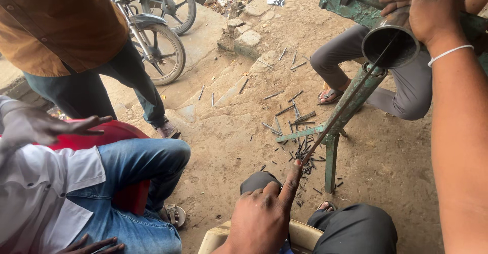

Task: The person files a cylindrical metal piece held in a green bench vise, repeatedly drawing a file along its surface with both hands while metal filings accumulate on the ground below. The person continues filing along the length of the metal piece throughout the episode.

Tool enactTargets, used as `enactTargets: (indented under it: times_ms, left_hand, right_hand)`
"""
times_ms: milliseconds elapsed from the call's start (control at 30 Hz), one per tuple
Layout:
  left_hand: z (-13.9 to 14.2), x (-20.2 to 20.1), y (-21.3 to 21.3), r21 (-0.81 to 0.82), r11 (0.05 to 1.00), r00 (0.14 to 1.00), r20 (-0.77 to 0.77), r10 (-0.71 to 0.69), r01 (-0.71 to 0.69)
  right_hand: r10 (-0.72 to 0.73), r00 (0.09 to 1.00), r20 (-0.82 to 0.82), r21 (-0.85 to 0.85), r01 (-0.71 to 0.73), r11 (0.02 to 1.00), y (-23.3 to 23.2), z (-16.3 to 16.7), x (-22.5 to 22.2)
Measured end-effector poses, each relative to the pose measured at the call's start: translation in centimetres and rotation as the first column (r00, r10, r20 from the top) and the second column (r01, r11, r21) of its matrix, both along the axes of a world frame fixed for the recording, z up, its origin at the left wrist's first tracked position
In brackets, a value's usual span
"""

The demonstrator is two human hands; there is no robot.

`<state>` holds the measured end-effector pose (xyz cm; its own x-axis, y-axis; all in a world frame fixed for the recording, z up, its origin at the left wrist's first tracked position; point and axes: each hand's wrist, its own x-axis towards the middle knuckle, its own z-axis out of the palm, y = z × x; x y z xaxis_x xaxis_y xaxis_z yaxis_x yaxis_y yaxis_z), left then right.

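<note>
Threading in progress: left hand pinches a thin rod running toward one o'clock into the metal tube the right hand clamps, so steady alignment seems needed.

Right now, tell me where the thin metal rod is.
In the head view, right of centre, the thin metal rod slants from the left hand fingers up into the dark metal pipe under the right hand, crossing the green stand.

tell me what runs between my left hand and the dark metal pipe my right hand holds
In the head view, a thin metal rod spans from the left hand up into the dark metal pipe under the right hand.
</note>
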<state>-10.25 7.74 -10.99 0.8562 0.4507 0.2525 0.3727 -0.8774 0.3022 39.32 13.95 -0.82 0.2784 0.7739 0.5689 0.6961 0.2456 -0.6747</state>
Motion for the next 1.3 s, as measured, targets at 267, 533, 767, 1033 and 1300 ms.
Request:
enactTargets:
  times_ms: [267,533,767,1033,1300]
  left_hand:
    - [0.7,-0.7,1.1,0.065,0.997,0.999,0.006,-0.033,0.033]
    - [3.1,-0.4,1.2,-0.070,0.997,0.999,0.020,-0.045,0.046]
    - [3.4,-0.2,1.4,-0.205,0.979,1.000,-0.026,0.000,-0.005]
    - [1.4,1.1,-0.3,-0.031,0.999,1.000,0.001,-0.029,0.029]
    - [4.6,4.9,-0.4,0.006,0.999,0.996,-0.087,-0.033,0.034]
  right_hand:
    - [0.046,0.999,-0.005,0.019,-0.045,0.999,0.0,-0.3,0.5]
    - [0.036,0.999,0.029,0.034,-0.037,0.999,0.0,0.0,-0.2]
    - [-0.001,0.997,0.072,0.006,0.000,1.000,-0.2,-0.5,0.3]
    - [0.120,0.987,0.108,0.119,-0.133,0.984,-0.5,0.3,-1.1]
    - [0.026,0.999,0.026,0.076,-0.028,0.997,-0.7,0.1,-1.1]
